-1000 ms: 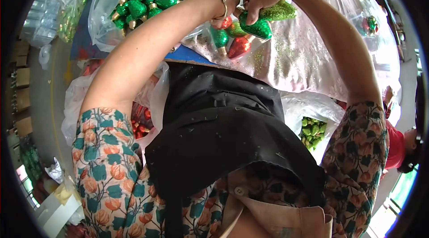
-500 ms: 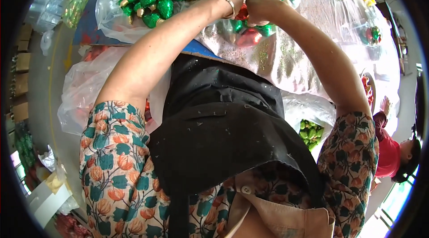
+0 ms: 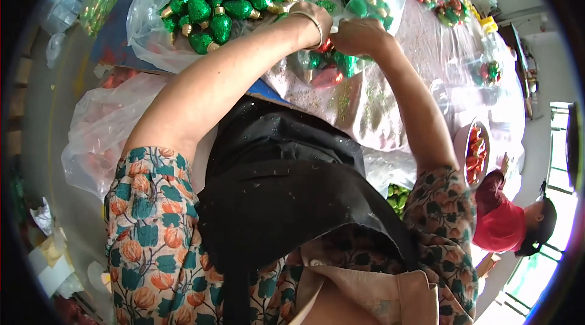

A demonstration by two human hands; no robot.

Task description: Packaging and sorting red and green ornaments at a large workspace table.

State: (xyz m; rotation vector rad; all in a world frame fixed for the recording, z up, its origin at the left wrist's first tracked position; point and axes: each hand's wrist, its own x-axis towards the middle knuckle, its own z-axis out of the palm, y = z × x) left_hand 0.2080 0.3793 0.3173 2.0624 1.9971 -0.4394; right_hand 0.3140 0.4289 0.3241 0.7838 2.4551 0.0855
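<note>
My left hand [image 3: 314,25] and right hand [image 3: 359,37] are drawn in close beside each other, fingers curled; my knuckles hide the fingertips, so I cannot tell what either one grips. Right below them is a small clear plastic bag [image 3: 312,78] with glittery bulb-shaped ornaments inside, a shiny red one [image 3: 327,77] and a glittery green one [image 3: 346,65] among them. Whether it hangs from my fingers or rests on the table [image 3: 396,99] with its crinkled, glitter-dusted pale covering, I can't make out. If the bag's mouth isn't well gathered, a bulb could slip out; a hard tug could split the thin film.

Past my left wrist lies a large cloudy plastic bag [image 3: 139,35] heaped with green glitter bulbs [image 3: 236,9] with gold screw-style caps. It gapes near my forearm, so a careless elbow could snag its edge and roll some out. Farther right, a round white bowl [image 3: 460,142] holds red pieces [image 3: 476,157], near a co-worker in a red top [image 3: 503,224].
</note>
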